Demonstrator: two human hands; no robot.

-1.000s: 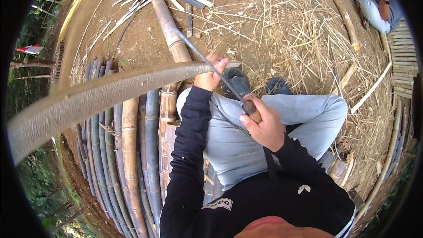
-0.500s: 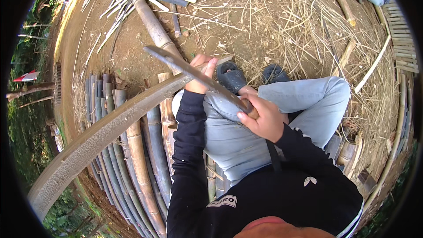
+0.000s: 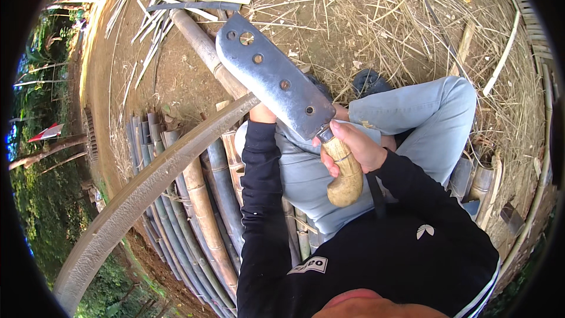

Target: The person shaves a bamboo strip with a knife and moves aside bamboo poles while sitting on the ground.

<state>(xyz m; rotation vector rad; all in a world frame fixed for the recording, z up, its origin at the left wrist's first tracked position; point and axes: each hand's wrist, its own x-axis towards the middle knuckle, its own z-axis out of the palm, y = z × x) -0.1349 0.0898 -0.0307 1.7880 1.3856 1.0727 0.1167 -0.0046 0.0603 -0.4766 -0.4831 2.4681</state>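
Gripping a cleaver [image 3: 297,103] in the right hand [image 3: 364,148], with fingers [image 3: 331,166] curled round its hooked, pale wooden handle [image 3: 345,187] and the thumb near the metal collar. Hidden mostly behind the blade [image 3: 271,75], apart from the wrist end of the left hand [image 3: 263,114]; cannot tell how its fingers stand, though seen pinching half a second ago. Turned broad face up now, with five round holes showing; nearly edge-on then. Passing behind it, then dropping to the lower left more steeply than a second ago: split bamboo strip [image 3: 147,184]. Clad in pale jeans [image 3: 412,103], beside bamboo poles [image 3: 209,215]. Farther out, past a thick bamboo pole [image 3: 203,50], heaped with slats [image 3: 194,6] and strewn with shavings [image 3: 382,17].
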